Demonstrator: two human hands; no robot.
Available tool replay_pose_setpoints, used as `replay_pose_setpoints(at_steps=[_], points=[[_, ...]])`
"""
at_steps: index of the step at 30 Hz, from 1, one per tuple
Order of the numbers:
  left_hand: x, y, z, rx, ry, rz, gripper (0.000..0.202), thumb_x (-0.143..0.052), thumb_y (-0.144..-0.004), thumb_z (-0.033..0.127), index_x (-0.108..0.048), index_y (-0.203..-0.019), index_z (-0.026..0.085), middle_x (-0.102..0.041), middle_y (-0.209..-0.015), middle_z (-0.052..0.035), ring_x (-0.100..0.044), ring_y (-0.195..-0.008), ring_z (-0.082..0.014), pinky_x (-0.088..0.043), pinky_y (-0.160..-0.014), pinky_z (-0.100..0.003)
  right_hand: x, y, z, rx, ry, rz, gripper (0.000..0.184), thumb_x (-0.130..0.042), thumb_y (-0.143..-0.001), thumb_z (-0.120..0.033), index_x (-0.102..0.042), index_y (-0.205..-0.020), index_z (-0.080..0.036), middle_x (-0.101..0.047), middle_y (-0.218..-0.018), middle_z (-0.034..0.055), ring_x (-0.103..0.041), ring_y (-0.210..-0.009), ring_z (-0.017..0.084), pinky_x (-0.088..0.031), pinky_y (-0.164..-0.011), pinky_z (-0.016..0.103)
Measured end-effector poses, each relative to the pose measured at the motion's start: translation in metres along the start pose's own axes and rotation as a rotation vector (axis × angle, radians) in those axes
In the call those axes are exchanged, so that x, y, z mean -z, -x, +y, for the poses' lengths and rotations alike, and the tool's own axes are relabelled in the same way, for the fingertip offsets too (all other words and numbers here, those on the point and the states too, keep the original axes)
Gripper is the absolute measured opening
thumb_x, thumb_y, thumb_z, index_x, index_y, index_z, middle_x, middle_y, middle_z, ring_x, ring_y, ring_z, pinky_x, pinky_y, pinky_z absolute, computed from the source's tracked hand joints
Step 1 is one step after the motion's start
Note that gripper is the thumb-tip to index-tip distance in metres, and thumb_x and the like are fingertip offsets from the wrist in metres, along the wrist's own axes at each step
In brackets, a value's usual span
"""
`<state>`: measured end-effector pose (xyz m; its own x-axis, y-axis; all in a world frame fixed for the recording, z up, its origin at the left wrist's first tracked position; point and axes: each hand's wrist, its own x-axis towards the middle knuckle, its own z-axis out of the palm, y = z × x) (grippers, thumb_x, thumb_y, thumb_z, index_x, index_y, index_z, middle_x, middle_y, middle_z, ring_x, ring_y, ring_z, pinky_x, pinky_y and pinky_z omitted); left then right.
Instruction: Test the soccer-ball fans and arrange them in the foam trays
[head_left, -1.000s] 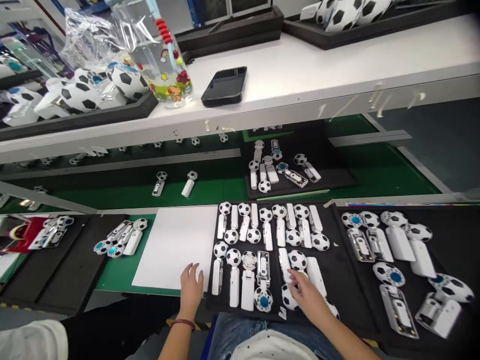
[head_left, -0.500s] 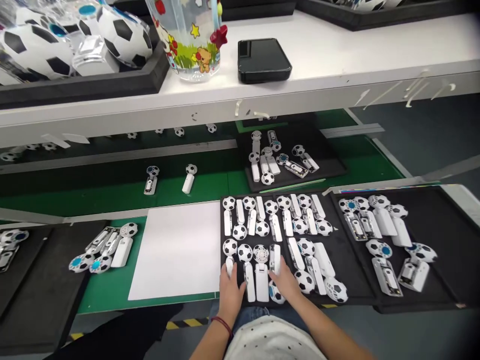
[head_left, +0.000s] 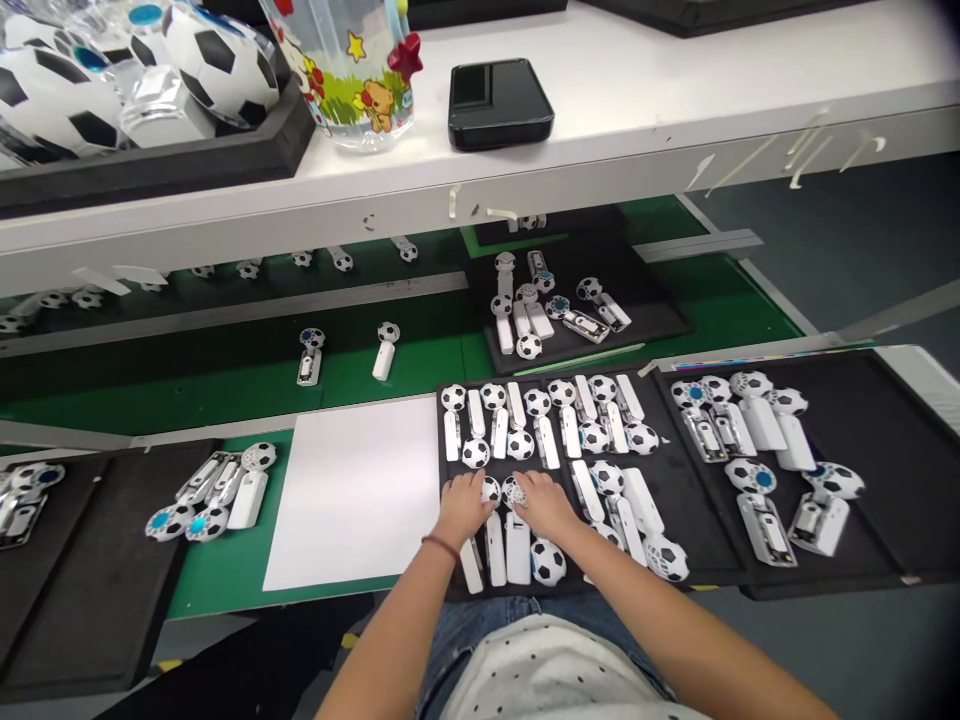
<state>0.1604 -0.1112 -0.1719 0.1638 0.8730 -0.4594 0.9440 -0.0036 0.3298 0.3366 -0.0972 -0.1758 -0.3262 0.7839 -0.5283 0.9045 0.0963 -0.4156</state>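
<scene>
Several white-handled devices with round soccer-ball-patterned heads lie in rows in a black tray (head_left: 702, 545). My left hand (head_left: 463, 508) bends over the head of the device (head_left: 471, 566) at the front left, whose white handle sticks out below. Its fingertips reach the ball head (head_left: 490, 490) alongside. My right hand (head_left: 545, 508) has its fingertips on a grille-patterned ball head (head_left: 514, 492). Beneath that hand, another device shows its ball head (head_left: 548, 562) toward me, its handle hidden. The fingers of both hands are curled, and part of their contact is covered.
White paper (head_left: 349, 495) lies left of the tray. Opened devices sit in a right-hand tray (head_left: 885, 450), others at left and on a back tray (head_left: 652, 310). An overhead shelf (head_left: 637, 80) carries a phone-like black object (head_left: 500, 103), a decorated cup (head_left: 345, 80) and bagged balls.
Both hands have moved forward, from the handles to the ball heads in the front row, and closer together. The front ball head by my right hand now sits straighter. The view has shifted slightly.
</scene>
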Motion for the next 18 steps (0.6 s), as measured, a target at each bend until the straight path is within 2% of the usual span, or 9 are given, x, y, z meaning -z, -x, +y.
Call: replay_pose_setpoints(at_steps=[2,4,6,9,11,14,16,18], points=[[0.007,-0.023,0.003,-0.034,-0.016,-0.072,0.043,-0.057,-0.083,0.037,-0.05,-0.12,0.016,-0.056,-0.116,-0.0095,-0.054,-0.104,-0.0244,-0.043,-0.09,-0.049,0.001,-0.011,0.0,0.037,0.048,-0.07,0.05,-0.057,-0.084,-0.034,-0.042,-0.13,-0.018,-0.045,-0.129,0.0116,-0.041,-0.118,0.029,-0.034,-0.097,0.049],[0.013,-0.028,0.008,-0.051,-0.028,-0.081,0.037,-0.058,-0.082,0.036,-0.054,-0.113,0.015,-0.057,-0.111,-0.0085,-0.057,-0.096,-0.0218,-0.047,-0.084,-0.045,0.0,-0.017,0.002,0.07,0.087,-0.107,0.05,-0.057,-0.085,-0.035,-0.042,-0.129,-0.019,-0.044,-0.129,0.0106,-0.041,-0.118,0.029,-0.033,-0.097,0.052],[0.02,-0.013,0.015,-0.067,-0.038,-0.01,0.042,-0.062,-0.078,0.032,-0.052,-0.115,0.015,-0.054,-0.112,-0.0098,-0.055,-0.099,-0.022,-0.047,-0.085,-0.041,0.0,-0.019,0.004,0.091,0.112,-0.11,0.05,-0.056,-0.085,-0.036,-0.042,-0.129,-0.018,-0.046,-0.127,0.0105,-0.042,-0.117,0.029,-0.032,-0.098,0.053],[0.017,0.035,0.023,-0.076,-0.074,0.154,0.048,-0.057,-0.08,0.021,-0.044,-0.126,0.019,-0.04,-0.129,-0.0141,-0.04,-0.12,-0.0281,-0.037,-0.099,-0.043,0.004,-0.014,0.006,0.117,0.112,-0.084,0.051,-0.057,-0.085,-0.038,-0.041,-0.129,-0.017,-0.047,-0.124,0.0106,-0.045,-0.114,0.028,-0.032,-0.098,0.052],[0.002,0.07,0.025,-0.095,-0.105,0.2,0.042,-0.048,-0.084,0.014,-0.046,-0.125,0.023,-0.034,-0.136,-0.0133,-0.033,-0.126,-0.0308,-0.032,-0.102,-0.048,0.009,-0.009,0.007,0.133,0.094,-0.062,0.055,-0.058,-0.084,-0.039,-0.039,-0.13,-0.017,-0.045,-0.126,0.011,-0.046,-0.112,0.026,-0.035,-0.097,0.049],[-0.034,0.106,0.018,-0.152,-0.138,0.148,0.036,-0.046,-0.083,0.009,-0.057,-0.113,0.026,-0.045,-0.129,-0.0117,-0.046,-0.113,-0.0303,-0.043,-0.09,-0.047,0.016,-0.005,0.007,0.128,0.081,-0.039,0.057,-0.058,-0.083,-0.039,-0.037,-0.131,-0.017,-0.042,-0.129,0.0116,-0.046,-0.112,0.026,-0.038,-0.094,0.046],[-0.055,0.113,0.011,-0.187,-0.15,0.09,0.035,-0.05,-0.082,0.011,-0.058,-0.111,0.026,-0.056,-0.115,-0.0117,-0.055,-0.099,-0.0283,-0.049,-0.079,-0.044,0.018,-0.009,0.005,0.096,0.096,-0.047,0.053,-0.058,-0.084,-0.039,-0.041,-0.129,-0.017,-0.043,-0.128,0.0115,-0.046,-0.112,0.026,-0.04,-0.093,0.046],[-0.068,0.11,0.004,-0.224,-0.153,0.052,0.04,-0.055,-0.08,0.016,-0.055,-0.118,0.028,-0.058,-0.112,-0.0114,-0.055,-0.101,-0.0288,-0.048,-0.08,-0.045,0.017,-0.017,0.001,0.051,0.114,-0.081,0.045,-0.057,-0.085,-0.038,-0.047,-0.123,-0.016,-0.048,-0.123,0.0108,-0.049,-0.11,0.025,-0.041,-0.091,0.046]])
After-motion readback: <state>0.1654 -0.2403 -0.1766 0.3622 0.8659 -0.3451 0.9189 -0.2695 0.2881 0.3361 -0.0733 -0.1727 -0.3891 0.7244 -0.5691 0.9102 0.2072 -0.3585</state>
